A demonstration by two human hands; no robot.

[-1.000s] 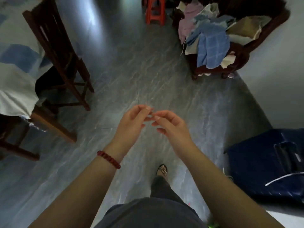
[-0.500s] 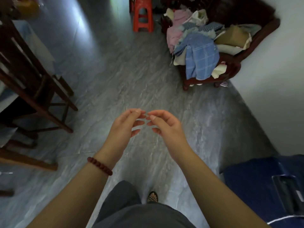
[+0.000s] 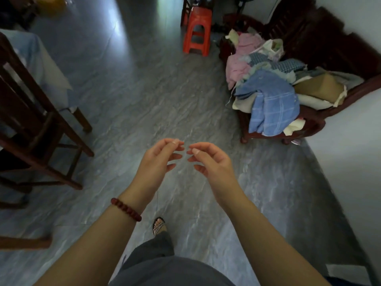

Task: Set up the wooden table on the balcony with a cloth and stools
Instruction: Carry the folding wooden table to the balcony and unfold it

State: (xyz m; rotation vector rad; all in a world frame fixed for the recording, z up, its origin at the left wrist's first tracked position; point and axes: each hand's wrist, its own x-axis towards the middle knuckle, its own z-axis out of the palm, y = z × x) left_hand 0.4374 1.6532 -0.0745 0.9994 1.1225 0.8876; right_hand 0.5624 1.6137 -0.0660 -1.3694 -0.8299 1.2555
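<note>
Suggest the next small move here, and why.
Probably step toward the cloth pile on the wooden chair ahead right and reach for the blue checked cloth. Left hand and right hand carry no cloth or stool; whether they pinch something thin, I cannot tell. The red stool stands farther off.

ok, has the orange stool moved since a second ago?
No. The orange stool keeps its spot just left of the cloth-piled wooden chair; only the camera has come nearer.

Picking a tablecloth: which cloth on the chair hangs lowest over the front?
The light blue checked cloth, draped down the front; the pink cloth lies higher up.
</note>
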